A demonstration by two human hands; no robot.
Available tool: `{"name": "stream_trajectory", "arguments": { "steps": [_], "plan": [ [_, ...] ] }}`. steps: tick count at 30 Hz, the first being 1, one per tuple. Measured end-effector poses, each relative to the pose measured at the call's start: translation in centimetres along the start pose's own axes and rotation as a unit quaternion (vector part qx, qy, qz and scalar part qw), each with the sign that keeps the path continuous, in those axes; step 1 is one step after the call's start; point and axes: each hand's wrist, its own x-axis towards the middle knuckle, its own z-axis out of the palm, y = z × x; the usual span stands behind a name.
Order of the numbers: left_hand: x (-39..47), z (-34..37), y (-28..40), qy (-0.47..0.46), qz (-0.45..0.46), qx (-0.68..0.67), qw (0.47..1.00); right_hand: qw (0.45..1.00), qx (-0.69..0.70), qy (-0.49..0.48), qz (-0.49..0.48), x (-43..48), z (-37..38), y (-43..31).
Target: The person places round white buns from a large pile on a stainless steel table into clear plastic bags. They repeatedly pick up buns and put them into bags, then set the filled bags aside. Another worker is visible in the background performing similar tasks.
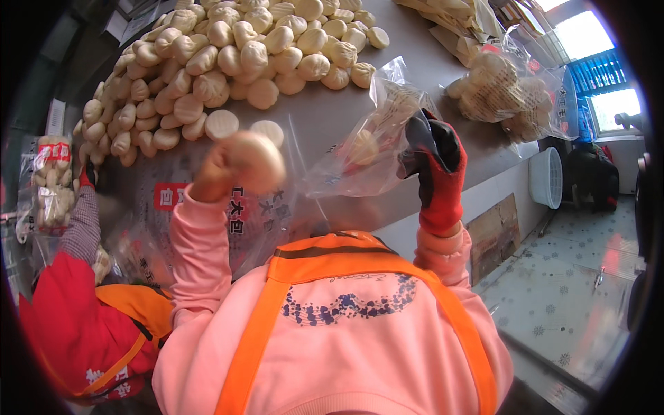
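Observation:
My left hand, blurred by motion, holds a pale steamed bun above printed plastic bags lying on the metal table. My right hand, in a red and black coated glove, grips the edge of a clear printed plastic bag that has buns inside it. A large heap of steamed buns covers the far left part of the table. Two loose buns lie at the heap's near edge, just beyond my left hand.
Filled bags of buns stand at the right, near cream-coloured packaging. A co-worker's gloved hand touches the heap's left edge. Packed bags lie at far left. A white plastic basket is beyond the table's right edge.

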Motion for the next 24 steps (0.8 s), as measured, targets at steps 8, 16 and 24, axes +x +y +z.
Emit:
{"name": "stream_trajectory", "arguments": {
  "steps": [8, 16, 24],
  "plan": [
    [5.2, 7.2, -6.6, -0.112, -0.227, -0.071, 0.965, 0.977, -0.183, -0.084, 0.075, -0.6, 0.5, -0.9],
    [8.5, 7.2, -10.3, 0.148, 0.039, -0.128, 0.980, 0.920, -0.388, -0.032, -0.033, -2.0, -0.5, 1.1],
    [7.2, 6.4, -8.4, -0.080, -0.051, 0.154, 0.984, 0.998, -0.027, -0.009, 0.055, -0.9, 0.2, 0.3]
  ]
}}
